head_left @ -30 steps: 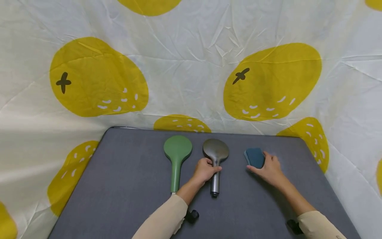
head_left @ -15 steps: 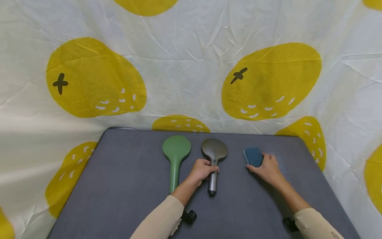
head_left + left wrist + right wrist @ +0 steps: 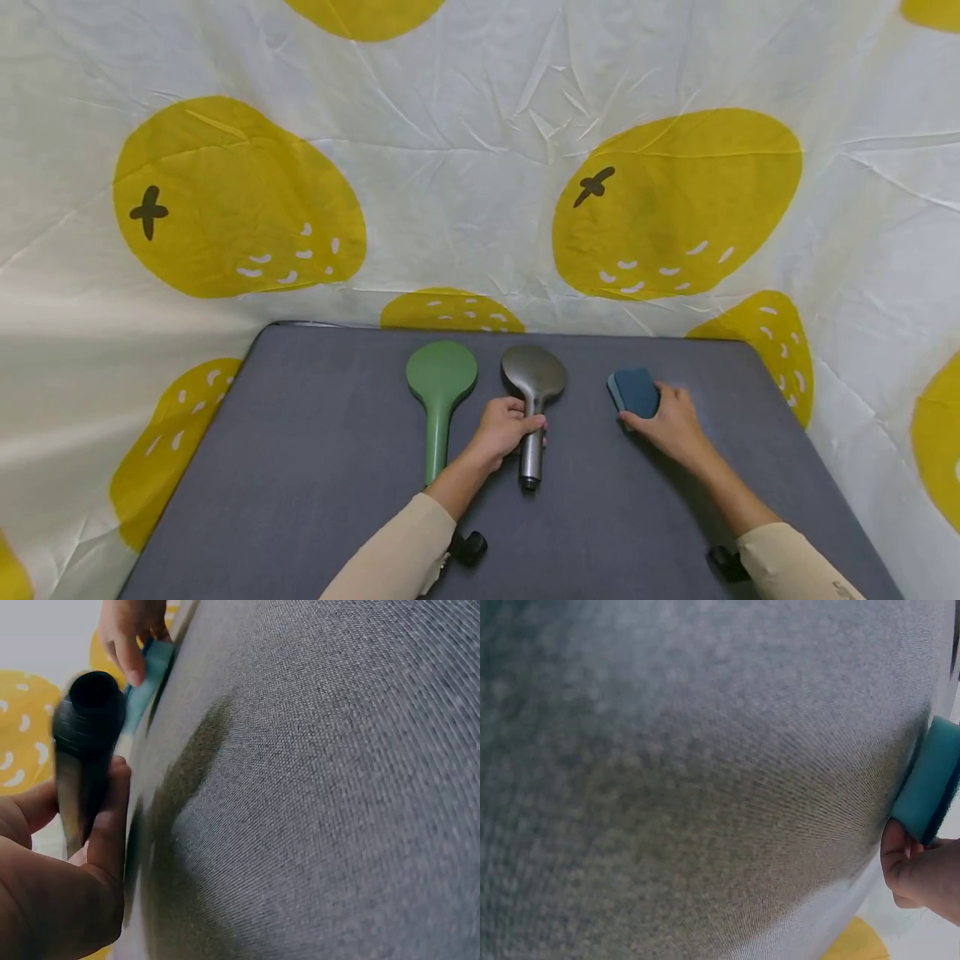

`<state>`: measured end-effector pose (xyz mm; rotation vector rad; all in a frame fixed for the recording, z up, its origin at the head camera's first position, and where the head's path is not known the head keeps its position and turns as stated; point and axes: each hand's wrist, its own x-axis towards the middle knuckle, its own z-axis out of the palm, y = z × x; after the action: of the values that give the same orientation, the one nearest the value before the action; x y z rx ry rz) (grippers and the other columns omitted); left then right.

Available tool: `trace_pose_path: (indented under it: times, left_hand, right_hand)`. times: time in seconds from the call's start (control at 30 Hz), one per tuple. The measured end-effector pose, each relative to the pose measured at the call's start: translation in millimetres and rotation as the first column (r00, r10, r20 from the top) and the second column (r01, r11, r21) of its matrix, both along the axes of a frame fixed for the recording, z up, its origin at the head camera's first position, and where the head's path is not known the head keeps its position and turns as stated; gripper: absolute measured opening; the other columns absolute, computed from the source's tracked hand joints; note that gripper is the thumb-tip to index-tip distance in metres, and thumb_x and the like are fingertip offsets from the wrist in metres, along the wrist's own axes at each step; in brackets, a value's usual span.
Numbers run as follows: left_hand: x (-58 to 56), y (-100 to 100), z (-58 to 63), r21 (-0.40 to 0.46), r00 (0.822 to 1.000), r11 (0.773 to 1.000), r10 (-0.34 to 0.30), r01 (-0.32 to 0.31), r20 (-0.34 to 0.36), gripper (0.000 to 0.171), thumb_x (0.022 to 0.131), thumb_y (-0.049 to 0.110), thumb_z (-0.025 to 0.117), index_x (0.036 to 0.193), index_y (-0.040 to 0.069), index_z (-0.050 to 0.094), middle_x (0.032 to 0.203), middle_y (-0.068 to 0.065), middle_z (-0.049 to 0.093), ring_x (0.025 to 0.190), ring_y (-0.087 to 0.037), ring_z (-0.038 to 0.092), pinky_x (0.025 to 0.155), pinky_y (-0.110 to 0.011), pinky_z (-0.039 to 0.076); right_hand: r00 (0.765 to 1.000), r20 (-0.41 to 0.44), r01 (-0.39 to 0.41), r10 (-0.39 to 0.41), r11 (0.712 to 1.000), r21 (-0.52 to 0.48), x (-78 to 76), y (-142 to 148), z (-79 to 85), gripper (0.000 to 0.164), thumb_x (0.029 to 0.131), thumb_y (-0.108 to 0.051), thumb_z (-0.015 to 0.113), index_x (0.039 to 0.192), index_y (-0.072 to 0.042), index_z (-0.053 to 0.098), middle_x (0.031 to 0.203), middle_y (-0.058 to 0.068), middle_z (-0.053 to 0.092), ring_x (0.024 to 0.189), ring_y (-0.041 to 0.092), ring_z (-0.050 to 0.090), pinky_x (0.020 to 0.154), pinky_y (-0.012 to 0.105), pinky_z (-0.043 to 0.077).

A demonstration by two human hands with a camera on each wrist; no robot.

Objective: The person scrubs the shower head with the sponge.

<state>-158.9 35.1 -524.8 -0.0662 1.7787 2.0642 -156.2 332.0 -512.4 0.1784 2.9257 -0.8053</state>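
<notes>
My left hand [image 3: 501, 431] grips a grey metallic shower head [image 3: 533, 372] by its handle, thumb across the front and fingertips showing on the far side. In the left wrist view the dark threaded handle end [image 3: 94, 697] stands off the table, with a shadow beside it. To the right, my right hand [image 3: 675, 425] pinches a blue scrub sponge [image 3: 637, 392] between thumb and fingers. The right wrist view shows its light teal foam side [image 3: 928, 780] and darker scouring layer, close over the cloth. A green shower head [image 3: 442, 375] lies left of the grey one, its handle end hidden by my left arm.
Grey fabric covers the table [image 3: 322, 417], with rounded far corners. Behind it hangs a white curtain [image 3: 465, 208] printed with yellow fruit. Black wrist camera mounts [image 3: 469, 548] stick out beneath both sleeves.
The grey shower head has risen slightly and shifted a little left in my left hand, whose fingertips now show past the handle. My right hand stays on the sponge, and the head view drifts slightly.
</notes>
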Motion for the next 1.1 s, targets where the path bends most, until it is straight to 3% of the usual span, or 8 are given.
trace_pose_path:
  times: [0.2,0.4,0.8,0.97,1.1]
  left_hand:
    - [0.7,-6,1.1,0.022,1.0,1.0,0.006,-0.005,-0.022,0.044,0.093,-0.004,0.071,0.131,-0.016,0.052,0.105,-0.027,0.073,0.075,-0.024,0.075,0.077,-0.036,0.065]
    - [0.3,-12,4.0,0.08,0.997,0.996,-0.045,0.05,-0.063,0.043,0.09,-0.014,0.069,0.13,-0.015,0.054,0.118,-0.036,0.068,0.08,-0.018,0.073,0.087,-0.033,0.062]
    - [5.8,-19,20.2,0.11,0.986,0.993,-0.011,0.03,-0.164,0.042,0.091,-0.009,0.072,0.13,-0.013,0.058,0.117,-0.035,0.069,0.089,-0.02,0.077,0.09,-0.031,0.062]
    - [8.3,-23,25.4,0.111,0.978,0.993,-0.001,0.024,-0.206,0.039,0.09,-0.009,0.073,0.127,-0.011,0.062,0.116,-0.034,0.07,0.09,-0.021,0.077,0.088,-0.031,0.062]
    - [10.7,-26,29.4,0.075,0.967,0.997,0.009,0.01,-0.254,0.041,0.088,-0.007,0.076,0.128,-0.009,0.064,0.115,-0.03,0.072,0.097,-0.027,0.076,0.085,-0.029,0.063]
  right_hand:
    - [1.0,-0.01,-0.012,0.013,1.0,0.008,1.8,3,2.1,0.102,0.089,-0.045,0.077,0.149,0.022,0.028,0.14,0.047,0.032,0.121,0.058,0.041,0.099,0.072,0.042]
    - [1.0,-0.017,-0.019,0.02,1.0,0.009,2.6,4,5.3,0.102,0.09,-0.046,0.077,0.149,0.021,0.028,0.14,0.046,0.033,0.121,0.057,0.042,0.099,0.071,0.042]
    - [0.989,-0.127,-0.082,0.078,0.996,-0.033,6.6,1,27.5,0.098,0.092,-0.042,0.077,0.154,0.015,0.027,0.144,0.042,0.033,0.12,0.053,0.045,0.099,0.07,0.043]
    - [0.967,-0.211,-0.148,0.141,0.989,-0.016,13.1,-10,45.9,0.095,0.091,-0.037,0.078,0.156,0.011,0.028,0.144,0.039,0.036,0.121,0.051,0.045,0.096,0.069,0.044]
    - [0.928,-0.311,-0.211,0.204,0.977,0.009,17.0,-22,60.1,0.09,0.089,-0.028,0.082,0.155,0.008,0.033,0.141,0.034,0.04,0.119,0.048,0.047,0.093,0.067,0.046]
